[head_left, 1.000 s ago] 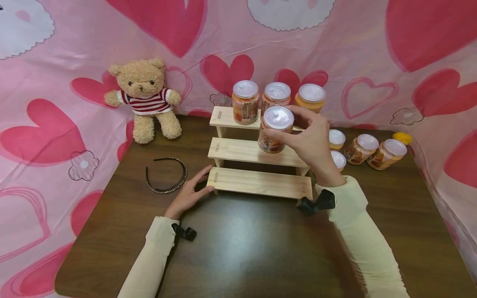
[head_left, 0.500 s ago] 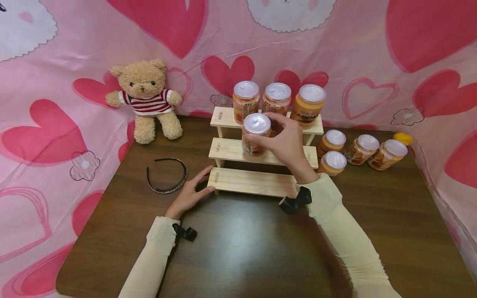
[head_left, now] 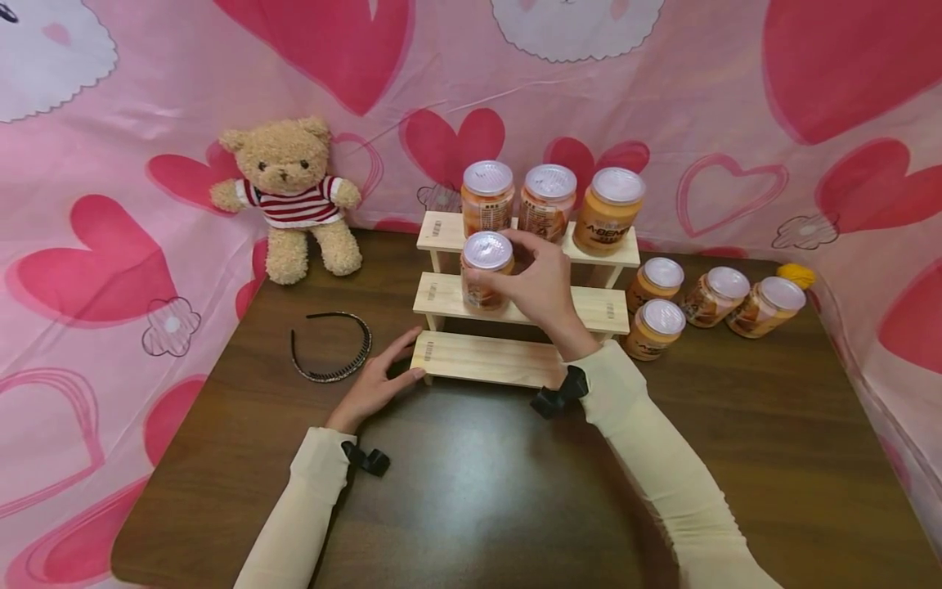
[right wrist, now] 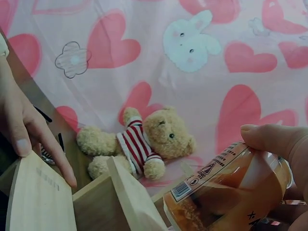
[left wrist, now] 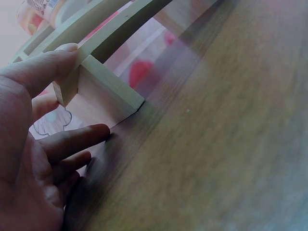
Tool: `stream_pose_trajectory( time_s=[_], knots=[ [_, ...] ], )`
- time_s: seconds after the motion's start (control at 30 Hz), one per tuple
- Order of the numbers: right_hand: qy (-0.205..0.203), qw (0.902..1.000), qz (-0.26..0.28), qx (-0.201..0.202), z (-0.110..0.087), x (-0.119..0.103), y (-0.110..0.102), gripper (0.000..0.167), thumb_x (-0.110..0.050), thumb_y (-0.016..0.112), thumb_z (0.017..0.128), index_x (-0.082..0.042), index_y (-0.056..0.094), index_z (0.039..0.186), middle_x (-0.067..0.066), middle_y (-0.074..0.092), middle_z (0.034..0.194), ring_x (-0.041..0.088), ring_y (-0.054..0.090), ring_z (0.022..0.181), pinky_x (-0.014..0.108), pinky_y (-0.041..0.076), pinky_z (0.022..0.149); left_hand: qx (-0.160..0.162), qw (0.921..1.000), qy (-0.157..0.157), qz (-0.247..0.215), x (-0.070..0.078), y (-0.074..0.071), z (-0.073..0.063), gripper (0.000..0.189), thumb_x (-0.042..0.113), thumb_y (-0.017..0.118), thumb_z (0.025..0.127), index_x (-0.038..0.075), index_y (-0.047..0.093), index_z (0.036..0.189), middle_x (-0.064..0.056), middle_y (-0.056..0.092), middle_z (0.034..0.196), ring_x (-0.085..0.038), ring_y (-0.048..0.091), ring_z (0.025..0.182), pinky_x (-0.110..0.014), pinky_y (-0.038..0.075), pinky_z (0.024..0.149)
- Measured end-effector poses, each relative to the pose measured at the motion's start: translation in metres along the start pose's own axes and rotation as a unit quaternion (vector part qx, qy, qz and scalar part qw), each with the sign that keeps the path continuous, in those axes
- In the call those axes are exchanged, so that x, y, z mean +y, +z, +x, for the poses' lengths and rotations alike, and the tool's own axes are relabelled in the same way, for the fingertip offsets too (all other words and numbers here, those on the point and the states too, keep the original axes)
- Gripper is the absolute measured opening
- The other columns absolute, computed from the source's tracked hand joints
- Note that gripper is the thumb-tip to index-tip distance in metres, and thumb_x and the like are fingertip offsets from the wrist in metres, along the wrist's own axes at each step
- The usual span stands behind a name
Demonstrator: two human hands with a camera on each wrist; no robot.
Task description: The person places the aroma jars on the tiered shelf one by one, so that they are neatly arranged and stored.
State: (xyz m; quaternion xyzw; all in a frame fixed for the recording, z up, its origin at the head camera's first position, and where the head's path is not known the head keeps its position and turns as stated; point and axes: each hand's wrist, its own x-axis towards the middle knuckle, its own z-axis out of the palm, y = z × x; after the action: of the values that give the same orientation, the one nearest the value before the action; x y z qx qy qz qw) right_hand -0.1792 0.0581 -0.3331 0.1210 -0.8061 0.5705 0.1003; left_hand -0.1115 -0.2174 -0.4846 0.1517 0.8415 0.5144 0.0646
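Note:
My right hand (head_left: 540, 282) grips a jar (head_left: 484, 280) between thumb and fingers, upright at the left part of the middle step of a three-tier wooden display rack (head_left: 596, 308). The jar has a pale lid, an orange filling and a printed label; its barcode shows in the right wrist view. My left hand (head_left: 375, 380) rests at the left end of the lowest step, thumb at the front corner and index finger at the rear corner. In the left wrist view its other fingers extend loosely beside the rack's leg (left wrist: 108, 91). Three similar jars (head_left: 608, 214) stand on the top step.
Several more jars (head_left: 653, 329) stand on the table (head_left: 471, 483) right of the rack, with a yellow item (head_left: 796, 276) behind them. A headband (head_left: 331, 376) lies left of my left hand. A teddy bear (head_left: 283, 184) sits at the back against the pink heart-patterned cloth (head_left: 368, 49).
My right hand has carried the jar left and lower, from over the middle of the rack to the left part of the middle step. The left hand has stayed in place.

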Motion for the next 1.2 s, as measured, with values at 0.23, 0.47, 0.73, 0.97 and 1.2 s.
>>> stream_pose_trajectory(
  time_s=[0.23,0.47,0.73,0.97,1.2],
  knots=[
    [-0.014,0.9999,-0.007,0.0,-0.003,0.003,0.007,0.059,-0.024,0.094,0.068,-0.008,0.071,0.12,0.011,0.075,0.112,0.018,0.069,0.098,0.028,0.052,0.082,-0.002,1.0,-0.003,-0.001,0.0,0.0,0.0,0.07,0.022,0.068,0.096,0.017,0.035,0.157,-0.008,0.037,0.162,-0.034,0.05,0.14,-0.059,0.033,0.114],
    [0.0,0.9999,-0.012,0.002,-0.005,0.009,0.01,0.062,-0.026,0.094,0.068,-0.008,0.07,0.123,0.012,0.074,0.115,0.02,0.069,0.105,0.036,0.054,0.089,0.001,1.0,-0.004,-0.003,0.0,0.001,0.0,0.069,0.021,0.069,0.096,0.019,0.036,0.157,-0.008,0.039,0.161,-0.034,0.05,0.139,-0.058,0.031,0.115],
    [-0.001,0.9997,-0.025,0.004,-0.005,0.011,0.012,0.065,-0.029,0.094,0.068,-0.009,0.069,0.125,0.012,0.073,0.119,0.021,0.068,0.11,0.04,0.052,0.094,0.001,1.0,-0.008,-0.003,0.001,0.0,0.0,0.069,0.022,0.069,0.096,0.021,0.036,0.157,-0.006,0.038,0.162,-0.034,0.049,0.141,-0.059,0.031,0.115],
    [0.001,0.9982,-0.059,-0.01,-0.006,0.011,0.011,0.069,-0.034,0.092,0.07,-0.011,0.066,0.13,0.011,0.071,0.124,0.022,0.066,0.117,0.043,0.049,0.102,-0.001,1.0,-0.009,0.001,0.001,0.0,0.0,0.07,0.023,0.068,0.096,0.018,0.035,0.157,-0.008,0.038,0.162,-0.034,0.049,0.14,-0.059,0.031,0.114],
    [-0.013,0.9963,-0.084,-0.01,-0.008,0.006,0.004,0.071,-0.037,0.092,0.069,-0.015,0.065,0.131,0.008,0.071,0.127,0.02,0.065,0.116,0.041,0.049,0.098,-0.001,0.9999,-0.01,0.004,0.002,0.0,0.0,0.07,0.024,0.068,0.096,0.017,0.035,0.157,-0.009,0.038,0.162,-0.035,0.05,0.14,-0.06,0.031,0.114]
  ],
)
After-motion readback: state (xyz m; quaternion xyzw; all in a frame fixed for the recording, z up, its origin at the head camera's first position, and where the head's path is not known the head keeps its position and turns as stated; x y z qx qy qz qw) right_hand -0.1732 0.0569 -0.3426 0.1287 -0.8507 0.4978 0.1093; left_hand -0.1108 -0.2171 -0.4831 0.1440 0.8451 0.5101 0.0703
